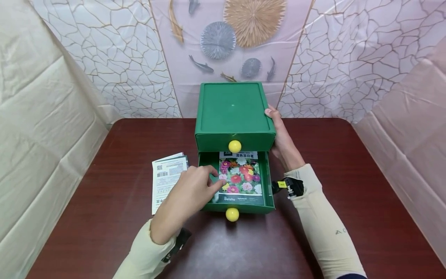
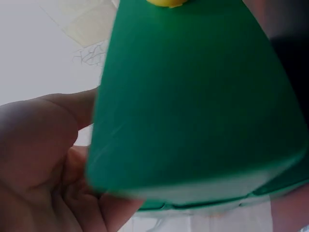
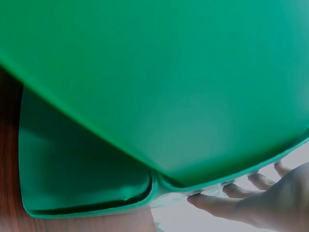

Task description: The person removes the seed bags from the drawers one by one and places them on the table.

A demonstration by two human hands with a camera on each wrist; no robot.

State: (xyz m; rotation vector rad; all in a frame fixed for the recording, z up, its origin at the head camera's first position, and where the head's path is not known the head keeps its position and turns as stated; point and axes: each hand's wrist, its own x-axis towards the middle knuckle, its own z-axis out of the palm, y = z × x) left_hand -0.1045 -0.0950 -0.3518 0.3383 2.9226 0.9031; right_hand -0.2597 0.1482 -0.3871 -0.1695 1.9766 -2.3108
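A green two-drawer box [image 1: 232, 106] stands on the table, its lower drawer [image 1: 268, 193] pulled out and its upper drawer shut. Inside the lower drawer lies a flower seed packet [image 1: 240, 180], face up. My left hand [image 1: 195, 190] reaches over the drawer's left side, thumb and index finger apart above the packet's left edge. In the left wrist view, that hand [image 2: 53, 164] is beside a green drawer front [image 2: 198, 101], partly hidden behind it. My right hand [image 1: 283, 137] rests against the box's right side, fingertips at its edge [image 3: 231, 179].
A small stack of printed packets [image 1: 168, 176] lies on the table left of the box, partly behind my left forearm. Yellow round knobs [image 1: 232, 214] stick out from the drawer fronts. A patterned cloth [image 1: 216, 66] hangs behind the brown table [image 1: 334, 162].
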